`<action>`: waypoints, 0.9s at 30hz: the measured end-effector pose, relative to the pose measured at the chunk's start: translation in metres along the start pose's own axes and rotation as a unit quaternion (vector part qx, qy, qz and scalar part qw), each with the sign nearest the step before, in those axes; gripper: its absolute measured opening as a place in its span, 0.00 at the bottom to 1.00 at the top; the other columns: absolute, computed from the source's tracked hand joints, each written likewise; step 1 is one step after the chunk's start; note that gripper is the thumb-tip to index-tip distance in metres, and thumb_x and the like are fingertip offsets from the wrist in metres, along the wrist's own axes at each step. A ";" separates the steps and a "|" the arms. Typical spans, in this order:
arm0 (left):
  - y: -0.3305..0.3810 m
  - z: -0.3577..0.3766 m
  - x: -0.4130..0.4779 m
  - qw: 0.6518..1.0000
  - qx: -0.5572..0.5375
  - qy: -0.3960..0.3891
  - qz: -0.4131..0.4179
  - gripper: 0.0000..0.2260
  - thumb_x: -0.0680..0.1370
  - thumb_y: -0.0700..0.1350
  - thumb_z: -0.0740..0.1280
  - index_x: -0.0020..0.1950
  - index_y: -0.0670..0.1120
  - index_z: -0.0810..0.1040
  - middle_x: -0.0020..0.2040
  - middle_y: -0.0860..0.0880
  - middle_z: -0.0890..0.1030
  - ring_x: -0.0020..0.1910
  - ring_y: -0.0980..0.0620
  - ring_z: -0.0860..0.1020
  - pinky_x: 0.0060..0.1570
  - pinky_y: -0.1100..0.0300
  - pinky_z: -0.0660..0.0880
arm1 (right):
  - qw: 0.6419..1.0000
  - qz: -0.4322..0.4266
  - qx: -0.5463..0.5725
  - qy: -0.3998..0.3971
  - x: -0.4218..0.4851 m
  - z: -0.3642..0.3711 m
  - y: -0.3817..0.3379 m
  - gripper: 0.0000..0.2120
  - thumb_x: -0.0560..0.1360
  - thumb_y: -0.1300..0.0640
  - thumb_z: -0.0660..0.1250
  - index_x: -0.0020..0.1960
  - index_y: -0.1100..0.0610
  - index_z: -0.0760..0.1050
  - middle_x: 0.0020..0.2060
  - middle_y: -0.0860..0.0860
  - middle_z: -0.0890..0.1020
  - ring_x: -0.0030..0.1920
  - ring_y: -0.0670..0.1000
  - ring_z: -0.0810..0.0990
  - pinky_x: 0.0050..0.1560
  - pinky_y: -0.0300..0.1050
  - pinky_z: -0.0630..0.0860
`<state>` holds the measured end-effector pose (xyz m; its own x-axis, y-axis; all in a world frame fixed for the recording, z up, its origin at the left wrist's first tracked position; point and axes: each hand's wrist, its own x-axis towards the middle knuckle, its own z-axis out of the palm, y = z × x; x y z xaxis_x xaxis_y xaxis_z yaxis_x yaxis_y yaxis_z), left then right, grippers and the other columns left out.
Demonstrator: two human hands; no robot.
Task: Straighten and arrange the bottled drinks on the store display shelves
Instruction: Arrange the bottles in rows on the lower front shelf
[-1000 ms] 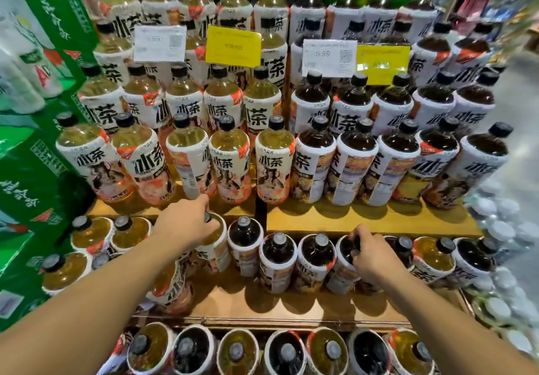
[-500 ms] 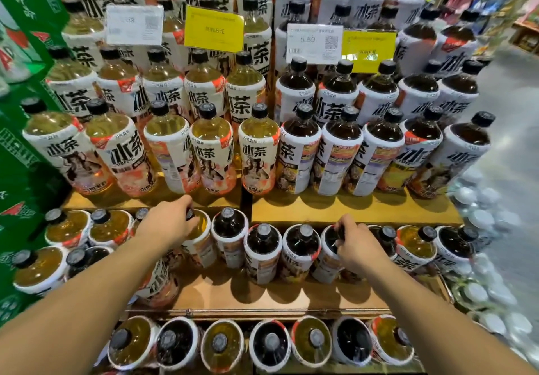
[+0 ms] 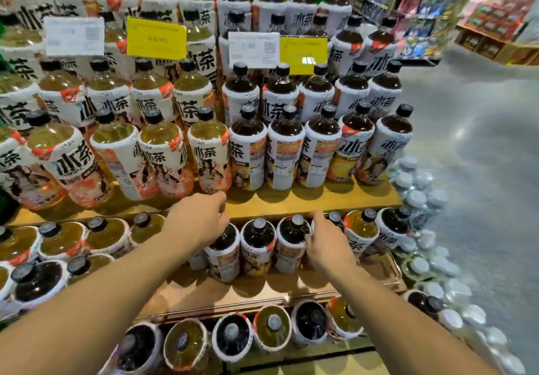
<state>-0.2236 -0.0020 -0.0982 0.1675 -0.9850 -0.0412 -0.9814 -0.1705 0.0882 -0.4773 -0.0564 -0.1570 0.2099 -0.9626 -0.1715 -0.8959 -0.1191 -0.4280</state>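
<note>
We take the wooden middle shelf [image 3: 204, 293] as our landmark. A second ago our left hand [image 3: 198, 220] sat over the pale tea bottles toward the left end of this shelf's row; it has since slid rightward and now curls over the cap of the dark tea bottle [image 3: 223, 253] that starts the dark run, fingers bent around the neck, the cap itself hidden beneath them. Our right hand [image 3: 328, 246] was then gripping a cap further along the same row; now it presses against the side of the fourth dark bottle [image 3: 332, 223] in that run, fingers wrapped on the shoulder, thumb toward us. Whether it truly clamps the bottle or only pushes it we cannot tell.

Between our hands stand two dark bottles [image 3: 258, 246] with grey caps, upright and touching each other. So both hands have closed in and now bracket one short group, which we read as squaring up this stretch of the row, nudging bottles into line.

Left of our left hand on the middle shelf, the pale tea bottles [image 3: 62, 239] lie uneven, some forward of others, with a dark one [image 3: 38, 281] mixed in at the front edge. That end probably needs attention yet. The shelf above [image 3: 315, 198] carries tidy upright ranks, pale to the left, dark to the right, though several labels face sideways. Below the middle shelf, a further row [image 3: 233, 336] alternates pale and dark.
</note>
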 end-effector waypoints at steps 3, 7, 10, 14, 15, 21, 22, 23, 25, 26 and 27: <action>0.057 0.018 0.011 0.998 -0.028 -0.024 0.056 0.06 0.80 0.54 0.63 0.50 0.52 0.71 0.46 0.49 0.81 0.46 0.45 0.79 0.38 0.54 0.74 | 1.000 -0.008 -0.015 0.023 -0.004 -0.030 0.025 0.12 0.82 0.53 0.62 0.63 0.54 0.65 0.51 0.55 0.80 0.51 0.59 0.80 0.41 0.50 0.73; 0.127 0.033 0.023 0.992 -0.036 -0.028 0.114 0.08 0.80 0.54 0.63 0.55 0.52 0.72 0.46 0.49 0.80 0.46 0.46 0.78 0.35 0.54 0.73 | 0.998 0.021 -0.018 0.059 -0.001 -0.067 0.066 0.17 0.83 0.53 0.61 0.69 0.55 0.63 0.49 0.56 0.81 0.47 0.59 0.80 0.41 0.53 0.76; 0.170 0.038 0.035 0.988 -0.044 -0.042 0.143 0.10 0.81 0.54 0.62 0.58 0.51 0.72 0.49 0.48 0.81 0.47 0.45 0.79 0.39 0.53 0.76 | 0.997 0.057 -0.024 0.049 0.008 -0.082 0.096 0.22 0.82 0.51 0.63 0.73 0.53 0.61 0.48 0.56 0.82 0.46 0.58 0.80 0.41 0.53 0.77; 0.206 0.052 0.053 0.986 -0.053 -0.083 0.135 0.17 0.80 0.54 0.64 0.67 0.51 0.70 0.56 0.47 0.77 0.53 0.43 0.78 0.48 0.48 0.79 | 0.997 0.066 -0.029 -0.013 0.024 -0.084 0.119 0.23 0.82 0.47 0.64 0.74 0.51 0.63 0.53 0.58 0.82 0.54 0.61 0.80 0.47 0.53 0.77; 0.211 0.057 0.056 0.986 -0.051 -0.094 0.125 0.18 0.80 0.54 0.64 0.68 0.52 0.68 0.58 0.46 0.76 0.55 0.43 0.78 0.49 0.48 0.79 | 0.997 0.062 -0.027 -0.023 0.029 -0.083 0.121 0.23 0.81 0.47 0.64 0.73 0.51 0.64 0.55 0.58 0.82 0.56 0.62 0.79 0.49 0.53 0.76; 0.218 0.076 0.064 0.990 -0.026 -0.093 0.102 0.16 0.81 0.51 0.65 0.67 0.53 0.68 0.56 0.46 0.74 0.49 0.42 0.79 0.44 0.47 0.81 | 0.998 0.046 -0.017 -0.034 0.050 -0.072 0.122 0.27 0.78 0.40 0.67 0.71 0.51 0.65 0.62 0.57 0.80 0.60 0.62 0.79 0.54 0.55 0.78; 0.218 0.077 0.065 0.990 -0.030 -0.092 0.102 0.15 0.81 0.50 0.65 0.66 0.53 0.68 0.55 0.46 0.74 0.49 0.41 0.79 0.44 0.46 0.80 | 0.998 0.041 -0.021 -0.030 0.052 -0.071 0.122 0.26 0.78 0.40 0.67 0.70 0.51 0.66 0.61 0.57 0.80 0.59 0.62 0.79 0.53 0.55 0.78; 0.219 0.077 0.066 0.990 -0.034 -0.093 0.102 0.14 0.81 0.49 0.65 0.66 0.52 0.69 0.55 0.46 0.74 0.50 0.41 0.78 0.45 0.46 0.80 | 0.999 0.035 -0.024 -0.025 0.052 -0.070 0.122 0.24 0.78 0.41 0.67 0.68 0.52 0.66 0.60 0.56 0.81 0.58 0.61 0.79 0.53 0.56 0.79; 0.220 0.076 0.067 0.990 -0.035 -0.093 0.100 0.14 0.81 0.48 0.65 0.66 0.52 0.69 0.55 0.46 0.74 0.51 0.41 0.78 0.46 0.45 0.80 | 0.999 0.028 -0.028 -0.016 0.053 -0.069 0.122 0.19 0.79 0.43 0.66 0.64 0.53 0.67 0.57 0.56 0.81 0.56 0.61 0.80 0.52 0.57 0.79; 0.220 0.076 0.067 0.990 -0.035 -0.092 0.098 0.14 0.81 0.48 0.66 0.66 0.52 0.70 0.55 0.46 0.74 0.52 0.41 0.78 0.46 0.46 0.79 | 0.999 0.025 -0.030 -0.014 0.052 -0.070 0.122 0.18 0.80 0.44 0.66 0.63 0.53 0.67 0.56 0.57 0.82 0.55 0.61 0.80 0.52 0.57 0.80; 0.220 0.076 0.067 0.990 -0.035 -0.091 0.097 0.14 0.81 0.48 0.66 0.66 0.52 0.70 0.55 0.46 0.75 0.52 0.41 0.78 0.46 0.46 0.79 | 0.999 0.023 -0.031 -0.015 0.051 -0.070 0.122 0.18 0.80 0.45 0.66 0.62 0.53 0.67 0.55 0.57 0.82 0.54 0.61 0.81 0.51 0.57 0.80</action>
<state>-0.4355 -0.1040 -0.1575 -0.0490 -0.9794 -0.1959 -0.9835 0.0131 0.1805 -0.6035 -0.1367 -0.1554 0.1781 -0.9598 -0.2168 -0.9276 -0.0902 -0.3626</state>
